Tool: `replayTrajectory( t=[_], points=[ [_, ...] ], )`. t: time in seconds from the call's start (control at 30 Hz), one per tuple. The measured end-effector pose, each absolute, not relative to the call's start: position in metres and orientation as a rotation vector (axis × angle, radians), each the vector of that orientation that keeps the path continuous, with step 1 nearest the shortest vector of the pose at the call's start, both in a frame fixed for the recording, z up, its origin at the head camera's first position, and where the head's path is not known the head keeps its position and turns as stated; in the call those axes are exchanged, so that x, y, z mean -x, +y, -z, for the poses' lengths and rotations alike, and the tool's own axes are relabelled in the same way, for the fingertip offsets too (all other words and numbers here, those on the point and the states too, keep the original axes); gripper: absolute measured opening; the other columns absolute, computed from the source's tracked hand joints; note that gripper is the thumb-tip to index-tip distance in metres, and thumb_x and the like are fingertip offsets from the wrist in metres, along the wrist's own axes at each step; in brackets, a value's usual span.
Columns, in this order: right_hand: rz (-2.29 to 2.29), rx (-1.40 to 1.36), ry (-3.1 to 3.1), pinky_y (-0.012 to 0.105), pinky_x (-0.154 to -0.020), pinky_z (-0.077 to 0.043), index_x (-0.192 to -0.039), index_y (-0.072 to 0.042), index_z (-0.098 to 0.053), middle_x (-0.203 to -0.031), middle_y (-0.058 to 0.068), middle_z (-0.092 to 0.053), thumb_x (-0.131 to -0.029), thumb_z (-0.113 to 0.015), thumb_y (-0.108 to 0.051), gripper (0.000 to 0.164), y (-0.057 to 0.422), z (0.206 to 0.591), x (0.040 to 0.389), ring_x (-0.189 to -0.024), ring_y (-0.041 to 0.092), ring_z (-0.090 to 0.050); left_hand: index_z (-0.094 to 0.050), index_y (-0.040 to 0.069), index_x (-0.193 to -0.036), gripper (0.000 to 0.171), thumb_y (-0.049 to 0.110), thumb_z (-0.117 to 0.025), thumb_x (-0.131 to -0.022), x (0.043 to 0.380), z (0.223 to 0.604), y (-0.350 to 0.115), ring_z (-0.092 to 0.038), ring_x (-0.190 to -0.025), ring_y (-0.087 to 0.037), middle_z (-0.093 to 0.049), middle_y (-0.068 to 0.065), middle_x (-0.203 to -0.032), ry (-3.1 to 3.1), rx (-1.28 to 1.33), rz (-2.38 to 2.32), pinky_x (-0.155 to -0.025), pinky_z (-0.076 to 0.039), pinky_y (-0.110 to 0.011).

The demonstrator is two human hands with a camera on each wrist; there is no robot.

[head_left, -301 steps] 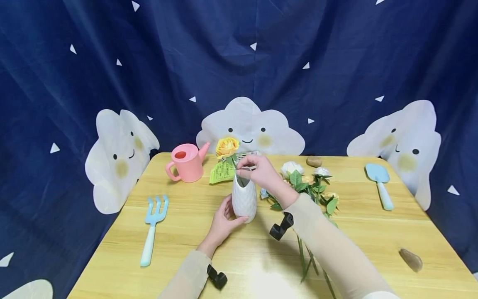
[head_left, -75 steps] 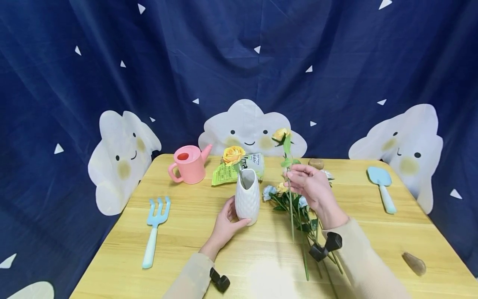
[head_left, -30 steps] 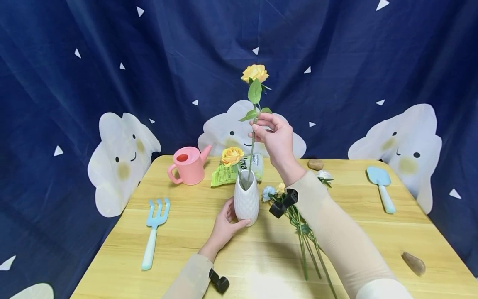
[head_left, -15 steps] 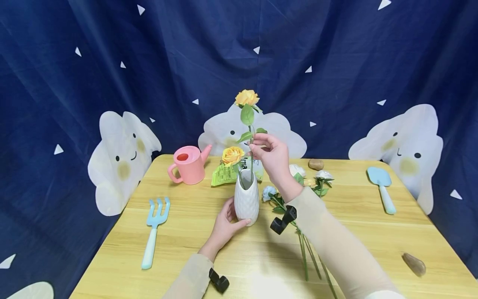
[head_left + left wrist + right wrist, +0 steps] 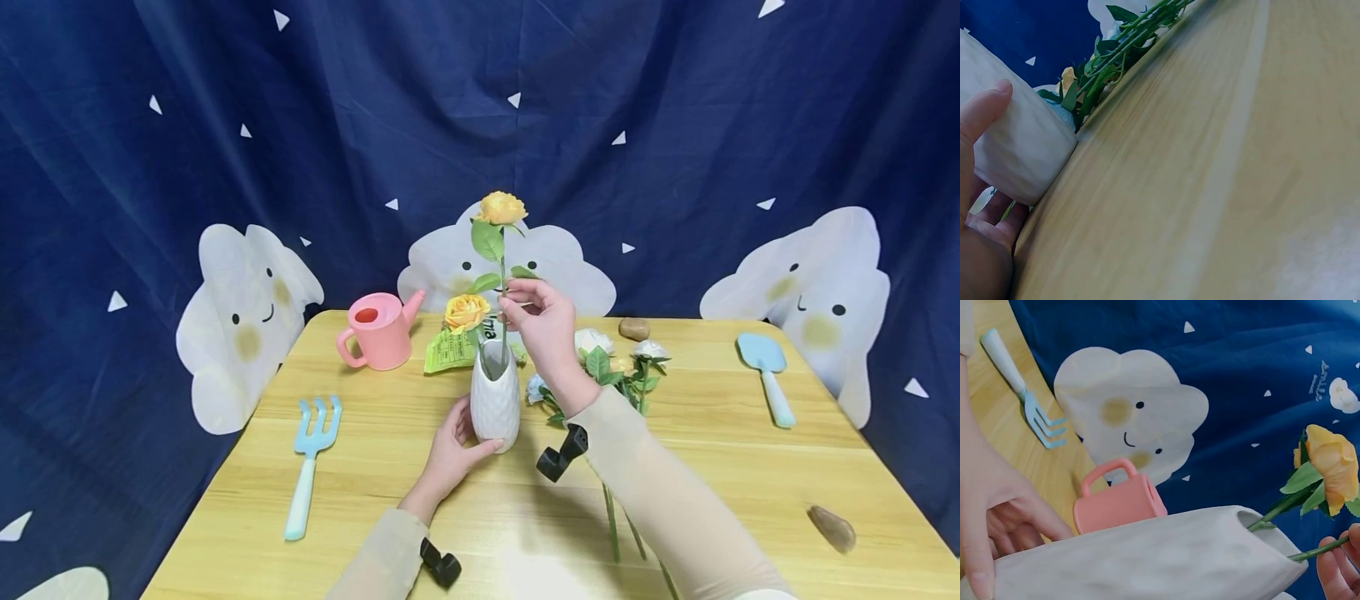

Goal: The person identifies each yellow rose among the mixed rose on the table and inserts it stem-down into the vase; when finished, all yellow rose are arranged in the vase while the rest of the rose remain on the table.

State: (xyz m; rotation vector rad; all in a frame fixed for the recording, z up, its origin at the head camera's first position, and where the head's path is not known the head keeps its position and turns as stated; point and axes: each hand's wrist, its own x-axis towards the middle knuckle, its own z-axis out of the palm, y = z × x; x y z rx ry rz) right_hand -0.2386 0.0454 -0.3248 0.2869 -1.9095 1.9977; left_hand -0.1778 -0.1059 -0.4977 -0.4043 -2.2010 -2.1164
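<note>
A white textured vase [image 5: 495, 408] stands on the table, and my left hand [image 5: 448, 457] grips it low down. In the left wrist view the thumb [image 5: 988, 111] lies along the vase wall while the other fingers reach round behind. My right hand [image 5: 546, 327] pinches the stem of a yellow rose [image 5: 502, 208], held upright above the vase. Its lower stem [image 5: 1319, 550] passes into the vase mouth, as the right wrist view shows. Another yellow rose [image 5: 467, 312] stands in the vase, its bloom leaning left over the rim.
Right of the vase lie several white, blue and yellow flowers [image 5: 596, 358], partly hidden by my right forearm. A green packet [image 5: 450, 350] and pink watering can [image 5: 381, 333] sit behind. A hand fork [image 5: 303, 479] lies left; a trowel [image 5: 768, 371] and stones [image 5: 831, 529] lie right.
My right hand let go of the first rose in the vase, took a second yellow rose from the pile, brought it left over the vase and lowered its stem inside. My left hand stayed put.
</note>
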Motion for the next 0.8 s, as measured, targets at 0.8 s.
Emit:
replayTrajectory(
  t=[0.8],
  points=[
    [-1.783, -0.334, -1.938, 0.018, -0.063, -0.048, -0.099, 0.005, -0.067, -0.083, 0.018, -0.068, -0.081, -0.068, 0.002, 0.019, 0.039, 0.354, 0.224, -0.069, 0.017, -0.061, -0.039, 0.004, -0.136, 0.077, 0.005, -0.080, -0.071, 0.178, 0.499, -0.106, -0.044, -0.123, -0.028, -0.048, -0.017, -0.134, -2.209, 0.414, 2.109, -0.102, -0.036, -0.039]
  ],
)
